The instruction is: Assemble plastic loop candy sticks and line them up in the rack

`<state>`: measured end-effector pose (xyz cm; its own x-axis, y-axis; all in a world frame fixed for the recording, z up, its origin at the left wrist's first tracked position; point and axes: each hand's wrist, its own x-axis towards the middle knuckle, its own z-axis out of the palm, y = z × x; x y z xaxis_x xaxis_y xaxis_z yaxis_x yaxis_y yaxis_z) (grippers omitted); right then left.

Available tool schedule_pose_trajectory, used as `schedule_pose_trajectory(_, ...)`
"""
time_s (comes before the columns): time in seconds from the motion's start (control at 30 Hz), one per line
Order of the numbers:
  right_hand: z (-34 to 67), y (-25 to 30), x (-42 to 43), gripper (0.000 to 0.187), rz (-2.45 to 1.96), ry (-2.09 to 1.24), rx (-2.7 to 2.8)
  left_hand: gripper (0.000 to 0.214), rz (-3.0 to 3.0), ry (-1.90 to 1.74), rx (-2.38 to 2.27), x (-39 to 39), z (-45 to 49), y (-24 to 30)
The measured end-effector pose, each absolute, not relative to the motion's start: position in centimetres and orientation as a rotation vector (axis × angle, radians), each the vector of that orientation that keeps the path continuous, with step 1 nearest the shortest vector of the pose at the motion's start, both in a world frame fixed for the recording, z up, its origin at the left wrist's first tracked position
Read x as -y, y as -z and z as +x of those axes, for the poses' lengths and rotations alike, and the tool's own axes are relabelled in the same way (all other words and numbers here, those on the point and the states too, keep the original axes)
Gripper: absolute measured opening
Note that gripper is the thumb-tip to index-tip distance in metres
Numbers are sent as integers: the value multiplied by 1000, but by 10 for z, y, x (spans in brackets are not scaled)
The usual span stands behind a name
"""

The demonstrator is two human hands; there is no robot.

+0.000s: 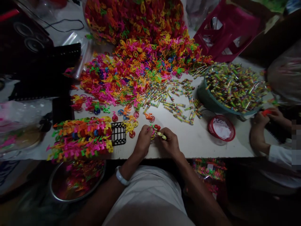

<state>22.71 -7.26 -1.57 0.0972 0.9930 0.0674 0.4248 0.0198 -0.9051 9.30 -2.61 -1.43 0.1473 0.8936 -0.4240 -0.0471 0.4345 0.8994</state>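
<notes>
At the table's front edge, my left hand (144, 138) pinches a small colourful plastic toy (155, 127) with green, red and pink parts. Close beside it, my right hand (171, 141) is closed on a wrapped candy tube (161, 135) whose pale yellow end points at the toy. Whether toy and candy touch is hard to make out. Just ahead lie a loose orange-red toy (150, 117) and scattered candy tubes (180, 108). Left of my hands, a black rack (118, 134) holds rows of colourful toys (81, 136).
A large toy heap (131, 66) spills across the table's back. On the right stand a green tub (202, 94) of candies and a red basket (211, 130) with white slips. Another person's hands (263, 121) work at far right. A metal bowl (53, 188) sits below the left edge.
</notes>
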Motion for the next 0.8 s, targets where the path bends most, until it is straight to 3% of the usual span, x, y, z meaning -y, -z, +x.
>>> schedule_pose_trajectory(0.13,231,16,74,19,-1437,-860,1644,19,906,-818,-1248,32,92,17)
schedule_pose_trajectory(0.37,246,13,76,12,-1661,-867,1440,15,1419,-768,-1221,21,99,12)
schedule_pose_trajectory(0.47,278,14,66,21,-1779,-533,1359,22,1791,-791,-1326,3,101,17)
schedule_pose_trajectory(0.6,311,11,53,25,-1896,-60,1405,28,2224,-526,-1448,-8,96,27)
schedule_pose_trajectory(0.67,303,10,47,26,-1865,-99,1444,23,2350,-438,-1411,-2,93,30)
schedule_pose_trajectory(0.8,252,14,29,23,-1668,-546,1570,22,2417,-399,-1325,24,83,25)
